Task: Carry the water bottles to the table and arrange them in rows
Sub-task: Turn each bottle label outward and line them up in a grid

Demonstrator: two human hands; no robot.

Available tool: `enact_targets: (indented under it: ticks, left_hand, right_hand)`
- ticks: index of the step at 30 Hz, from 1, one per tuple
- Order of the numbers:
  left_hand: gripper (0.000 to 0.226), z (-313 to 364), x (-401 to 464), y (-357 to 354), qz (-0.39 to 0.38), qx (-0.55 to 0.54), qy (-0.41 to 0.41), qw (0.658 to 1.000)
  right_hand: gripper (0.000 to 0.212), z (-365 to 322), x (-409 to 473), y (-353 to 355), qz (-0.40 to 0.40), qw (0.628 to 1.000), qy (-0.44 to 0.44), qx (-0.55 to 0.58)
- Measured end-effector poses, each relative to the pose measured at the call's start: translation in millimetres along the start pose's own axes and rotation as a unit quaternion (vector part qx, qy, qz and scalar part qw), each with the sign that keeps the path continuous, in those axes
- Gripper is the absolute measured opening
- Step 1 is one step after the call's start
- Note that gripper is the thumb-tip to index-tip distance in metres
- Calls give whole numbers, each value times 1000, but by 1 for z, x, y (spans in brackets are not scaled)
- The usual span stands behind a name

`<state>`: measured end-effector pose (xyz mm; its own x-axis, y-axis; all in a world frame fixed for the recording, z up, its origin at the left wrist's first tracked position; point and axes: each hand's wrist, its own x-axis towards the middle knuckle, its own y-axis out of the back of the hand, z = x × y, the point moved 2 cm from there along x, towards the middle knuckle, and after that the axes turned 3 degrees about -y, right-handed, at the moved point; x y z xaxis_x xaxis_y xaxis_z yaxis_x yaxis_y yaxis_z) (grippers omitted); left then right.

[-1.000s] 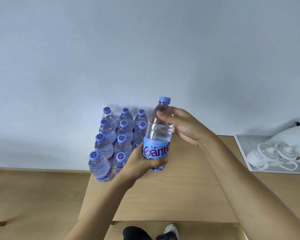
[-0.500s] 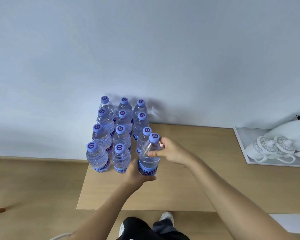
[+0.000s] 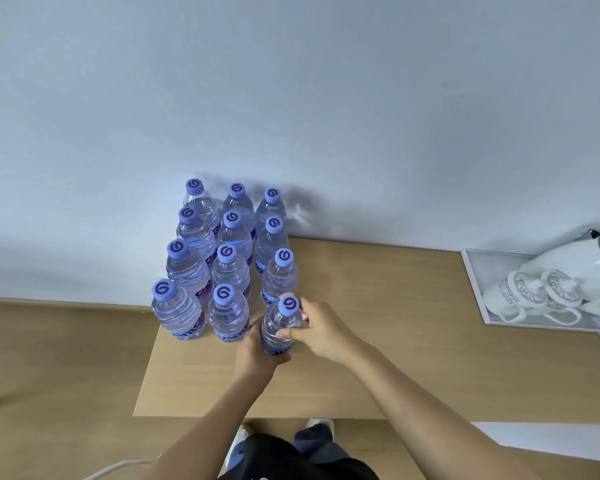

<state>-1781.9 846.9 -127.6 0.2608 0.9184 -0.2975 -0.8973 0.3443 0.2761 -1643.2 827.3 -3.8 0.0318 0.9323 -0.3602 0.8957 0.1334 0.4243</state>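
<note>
Several clear water bottles with blue caps stand in three rows at the far left of the wooden table [image 3: 378, 358], against the wall. The front bottle of the right row [image 3: 279, 323] stands upright on the table. My left hand [image 3: 257, 351] grips its lower body from the left. My right hand [image 3: 317, 329] holds its upper part, thumb across the front and fingers behind the neck. Next to it on the left stands another bottle [image 3: 227, 315], and a further one [image 3: 177, 311] sits at the table's left corner.
A white tray [image 3: 478, 289] at the table's right end carries lidded white cups [image 3: 513, 297] and a white kettle [image 3: 575, 265]. Wooden floor lies to the left of the table. My legs and shoes [image 3: 319, 429] show below the table's near edge.
Both hands have lowered the held bottle from mid-air down onto the table, at the front of the right row. The view has tilted down a little.
</note>
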Motion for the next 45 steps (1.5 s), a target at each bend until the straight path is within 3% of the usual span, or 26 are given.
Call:
enact_targets:
  ticks: [10, 17, 27, 32, 36, 40, 45]
  left_hand:
    - [68, 10, 8, -6, 44, -21, 14, 999]
    - [60, 13, 13, -9, 72, -6, 11, 997]
    - [71, 16, 1, 11, 7, 22, -32, 999]
    - [70, 8, -14, 25, -28, 72, -33, 996]
    - [48, -8, -25, 47, -34, 98, -25, 994]
    - [28, -17, -36, 77, 12, 99, -14, 995]
    - [25, -14, -51, 114, 64, 67, 16, 996]
  right_hand:
    - [60, 7, 17, -3, 55, 992, 56, -99]
    - [60, 8, 21, -3, 65, 990, 61, -105]
    - [71, 11, 12, -13, 117, 990, 61, -60]
    - [60, 25, 5, -27, 153, 988, 2, -12]
    - [67, 35, 1, -35, 155, 986, -52, 41]
    - [84, 42, -6, -40, 125, 988, -88, 28]
    - [90, 47, -10, -44, 103, 987, -125, 6]
